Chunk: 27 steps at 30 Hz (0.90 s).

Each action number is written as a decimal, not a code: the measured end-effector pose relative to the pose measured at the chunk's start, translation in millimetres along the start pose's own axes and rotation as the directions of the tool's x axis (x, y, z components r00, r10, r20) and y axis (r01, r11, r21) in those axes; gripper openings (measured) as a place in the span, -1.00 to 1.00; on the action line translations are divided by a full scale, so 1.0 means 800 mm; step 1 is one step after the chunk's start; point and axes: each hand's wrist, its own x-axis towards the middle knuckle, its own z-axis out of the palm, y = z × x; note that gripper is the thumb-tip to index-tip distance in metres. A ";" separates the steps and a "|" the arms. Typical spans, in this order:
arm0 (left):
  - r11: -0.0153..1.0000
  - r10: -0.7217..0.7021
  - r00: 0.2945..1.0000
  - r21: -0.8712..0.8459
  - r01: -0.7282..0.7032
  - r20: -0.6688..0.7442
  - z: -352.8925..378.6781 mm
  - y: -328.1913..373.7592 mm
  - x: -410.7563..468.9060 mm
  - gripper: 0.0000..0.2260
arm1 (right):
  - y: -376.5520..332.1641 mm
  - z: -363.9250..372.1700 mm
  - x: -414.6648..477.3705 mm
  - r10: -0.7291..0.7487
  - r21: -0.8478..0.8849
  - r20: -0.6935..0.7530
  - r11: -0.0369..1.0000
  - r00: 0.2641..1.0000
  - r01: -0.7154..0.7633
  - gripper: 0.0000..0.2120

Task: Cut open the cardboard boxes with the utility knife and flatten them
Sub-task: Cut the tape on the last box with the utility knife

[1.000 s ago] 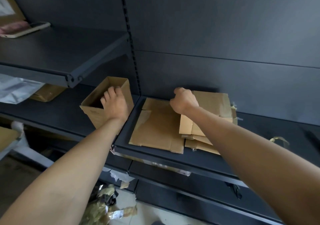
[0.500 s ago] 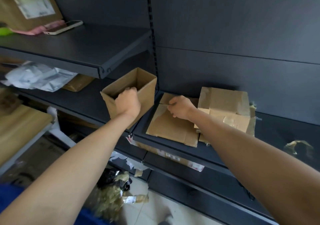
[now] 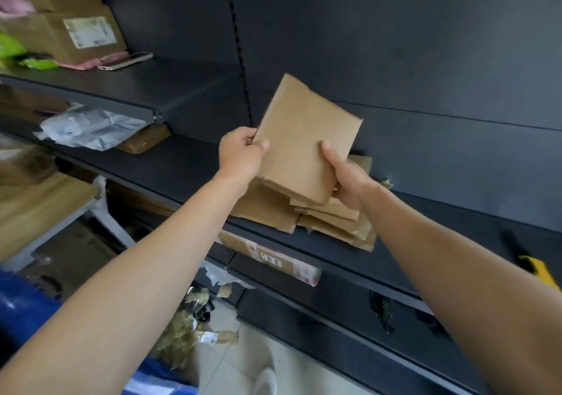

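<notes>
A small brown cardboard box, pressed nearly flat, is held tilted in the air above the dark shelf. My left hand grips its left edge and my right hand grips its lower right edge. Directly under it lies a stack of flattened cardboard on the shelf. A yellow and black utility knife lies on the shelf at the far right, partly hidden behind my right forearm.
An upper shelf at left carries labelled cardboard boxes and a phone. A silver plastic bag lies on the lower left shelf. Tape scraps and wrappers litter the floor below.
My left hand lifted the open box from the left shelf and brought it right, over the flat stack. My right hand left the stack and took hold of the box, which now looks flattened.
</notes>
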 end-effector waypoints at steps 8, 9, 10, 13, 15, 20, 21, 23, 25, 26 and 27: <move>0.935 -0.195 0.941 -0.238 0.264 0.278 0.155 0.006 -0.044 -0.85 | -0.022 -0.187 -0.101 -0.057 0.039 -0.118 0.997 0.991 0.062 -0.31; 0.943 -0.194 0.920 -0.195 0.271 0.340 0.176 0.006 -0.047 -0.81 | -0.028 -0.203 -0.114 -0.080 -0.029 -0.182 0.997 0.980 0.076 -0.30; 0.956 -0.193 0.897 -0.129 0.263 0.398 0.197 0.007 -0.050 -0.75 | -0.034 -0.220 -0.126 -0.111 -0.097 -0.248 0.991 0.962 0.090 -0.29; 0.976 -0.189 0.834 0.009 0.215 0.518 0.255 0.011 -0.060 -0.61 | -0.043 -0.269 -0.157 -0.165 -0.249 -0.435 0.967 0.885 0.057 -0.19; 0.980 -0.178 0.789 0.030 0.199 0.588 0.290 0.011 -0.065 -0.66 | -0.042 -0.294 -0.178 -0.170 -0.330 -0.583 0.943 0.795 -0.040 -0.21; 0.965 -0.262 0.652 0.187 0.183 0.711 0.358 -0.007 -0.076 -0.93 | -0.024 -0.334 -0.208 -0.153 -0.372 -0.778 0.893 0.610 -0.251 -0.01; 0.960 -0.281 0.629 0.213 0.184 0.724 0.369 -0.013 -0.078 -0.94 | -0.020 -0.338 -0.212 -0.146 -0.377 -0.792 0.881 0.593 -0.286 0.00; 0.958 -0.288 0.639 0.221 0.184 0.713 0.389 -0.026 -0.079 -0.95 | -0.013 -0.347 -0.216 -0.155 -0.424 -0.793 0.836 0.590 -0.349 -0.06; 0.967 -0.253 0.696 0.175 0.183 0.672 0.406 -0.031 -0.076 -0.95 | -0.012 -0.351 -0.218 -0.139 -0.481 -0.767 0.771 0.627 -0.417 -0.06; 0.971 -0.237 0.715 0.144 0.190 0.658 0.413 -0.030 -0.073 -0.96 | -0.013 -0.351 -0.219 -0.109 -0.518 -0.739 0.722 0.665 -0.458 -0.05; 0.973 -0.224 0.727 0.111 0.201 0.650 0.418 -0.025 -0.071 -0.94 | -0.015 -0.351 -0.218 -0.068 -0.567 -0.701 0.657 0.710 -0.497 -0.03</move>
